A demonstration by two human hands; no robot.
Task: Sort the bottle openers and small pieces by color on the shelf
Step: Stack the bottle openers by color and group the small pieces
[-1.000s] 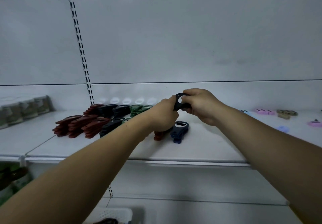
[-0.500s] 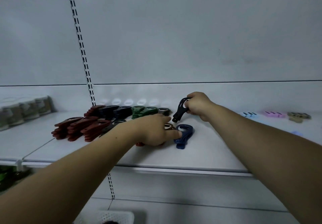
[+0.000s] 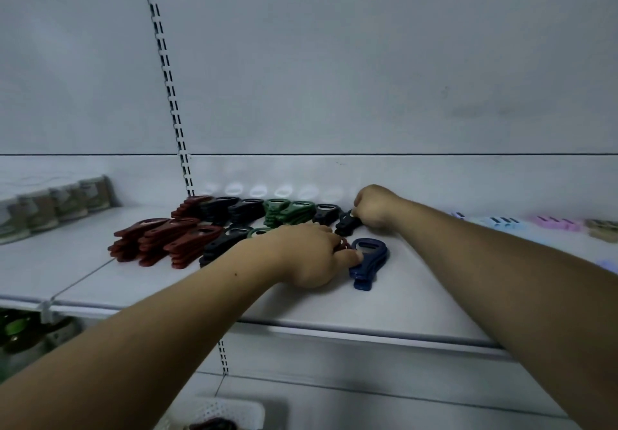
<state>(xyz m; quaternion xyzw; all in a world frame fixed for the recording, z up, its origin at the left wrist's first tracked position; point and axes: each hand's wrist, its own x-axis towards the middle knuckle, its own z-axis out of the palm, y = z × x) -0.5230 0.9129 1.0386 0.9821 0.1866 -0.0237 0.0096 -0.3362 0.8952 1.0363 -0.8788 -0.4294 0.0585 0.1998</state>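
Shelf [image 3: 334, 306] first: what lay on it?

Bottle openers, stacked toward the left. Red stacks [image 3: 167, 240] stood at the front, black stacks [image 3: 244, 210] behind and beside them, and green stacks [image 3: 289, 210] further along the back row. A blue stack [image 3: 368, 262] sat alone at the front, right of the rest.

And the small pieces?

Well apart to the right, along the back: pale blue pieces [image 3: 500, 222], then pink pieces [image 3: 555, 223]. They were too blurred to say more.

What did the right hand [image 3: 374, 207] have?

Its fingers were curled round one end of a black opener [image 3: 347, 224], held low at the right end of the back row, the other end pointing toward the front.

The left hand [image 3: 307, 255]?

Knuckles up, fingers bent down over a red opener [image 3: 342, 245], of which only a sliver showed. One fingertip [image 3: 357, 257] touched the blue stack. Whether the hand gripped the red one or merely covered it, I could not tell.

Anything else?

Blurred jars [image 3: 57, 205] on the neighbouring section at the left, and a white basket [image 3: 217, 411] below.
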